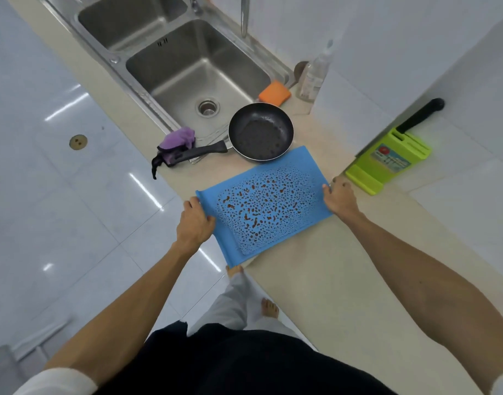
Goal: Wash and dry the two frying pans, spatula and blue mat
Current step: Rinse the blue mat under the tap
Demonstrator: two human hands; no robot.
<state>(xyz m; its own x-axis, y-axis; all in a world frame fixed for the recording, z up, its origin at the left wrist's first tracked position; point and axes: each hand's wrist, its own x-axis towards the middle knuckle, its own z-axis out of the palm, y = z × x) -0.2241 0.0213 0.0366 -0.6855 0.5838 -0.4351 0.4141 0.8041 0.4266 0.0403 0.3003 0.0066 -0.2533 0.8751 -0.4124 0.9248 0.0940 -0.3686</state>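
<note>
My left hand (194, 220) and right hand (340, 196) hold the blue mat (261, 206) by its short ends, both grips closed, I think. It overhangs the worktop (344, 280); the sink (170, 67) lies beyond, nearer my left.

We grip the blue mat (267, 206) by its two short edges, our left hand (194, 220) curled round one and our right hand (340, 196) pinching the other. It is a rectangle whose hole-dotted middle is flecked with reddish-brown spots. Part of it lies on the tabletop (330, 266), and its left end juts past the edge. Just beyond its far corner sits a black frying pan (261, 132), upright, speckled inside, its handle pointing left.
</note>
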